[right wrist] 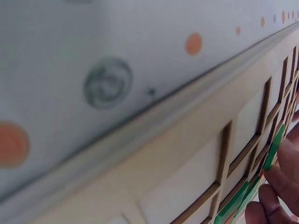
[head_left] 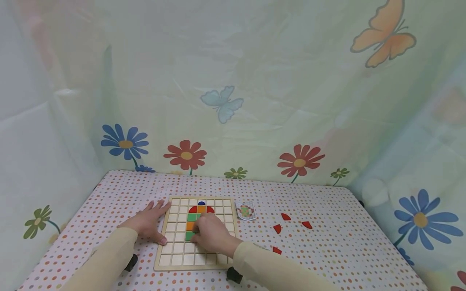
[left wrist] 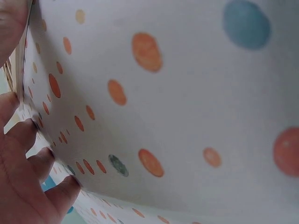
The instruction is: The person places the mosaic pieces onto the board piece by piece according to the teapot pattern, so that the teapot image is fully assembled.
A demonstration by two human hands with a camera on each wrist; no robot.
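Note:
A square wooden grid board (head_left: 178, 258) lies on the table, with green, orange, red and blue pieces set in its middle cells. My right hand (head_left: 211, 232) is over the board with its fingers bent, covering part of the pattern. In the right wrist view, its fingertips are at a small green tile (right wrist: 233, 203), which they pinch low over the cells. Another green tile (right wrist: 274, 148) is beside the thumb. My left hand (head_left: 147, 222) lies spread at the board's left edge, thumb and fingertips right at the frame, holding nothing.
A small printed pattern card (head_left: 246, 211) lies right of the board. Several loose red pieces (head_left: 285, 217) are scattered farther right on the dotted tablecloth (head_left: 313, 246). A flowered curtain (head_left: 255, 133) hangs behind the table's back edge.

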